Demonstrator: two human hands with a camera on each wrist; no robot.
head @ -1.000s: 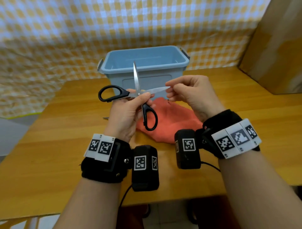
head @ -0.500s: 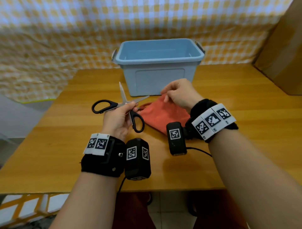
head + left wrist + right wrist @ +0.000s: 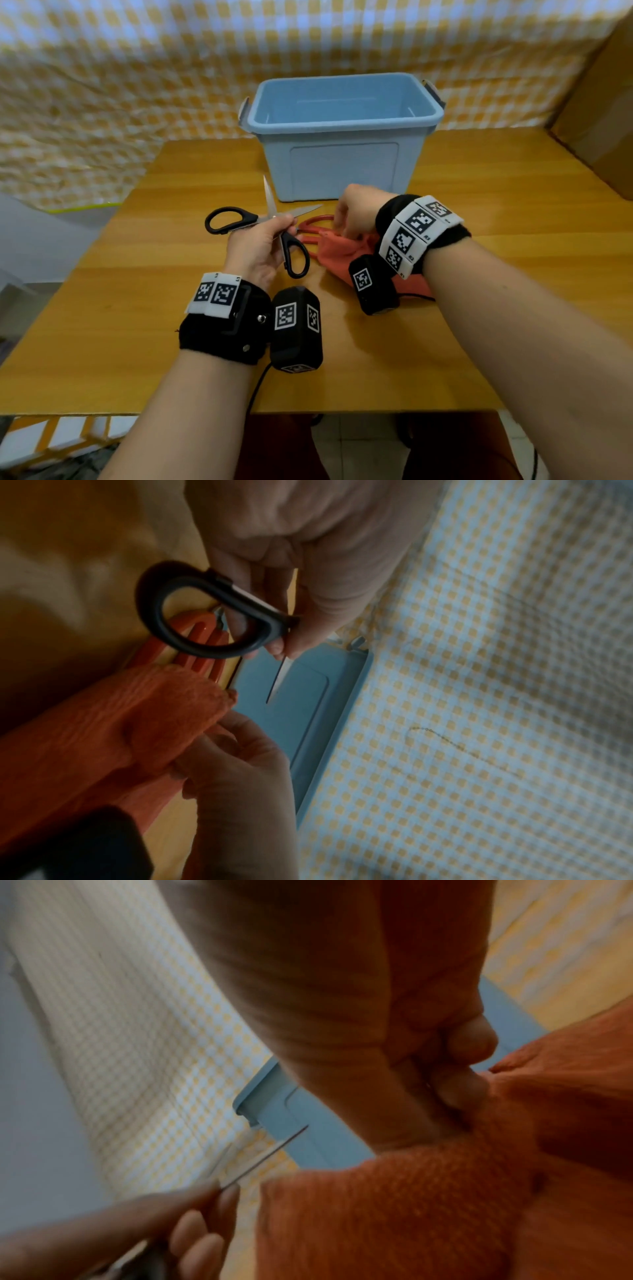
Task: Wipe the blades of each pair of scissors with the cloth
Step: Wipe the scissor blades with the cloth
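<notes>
Two pairs of scissors are counted on or above the wooden table (image 3: 137,342). The black-handled scissors (image 3: 260,226), blades spread wide apart, are pinched near the pivot by the left hand (image 3: 257,250) and held above the tabletop, one blade aimed toward 12 o'clock and the other toward 2 o'clock. The red-handled scissors (image 3: 313,228) are seen lying flat at 3 o'clock of the left hand, partly covered by the one orange cloth (image 3: 339,253). The cloth is gathered and gripped by the curled fingers of the right hand (image 3: 356,209). One blue plastic bin (image 3: 342,137) is placed at 12 o'clock, beyond both hands.
</notes>
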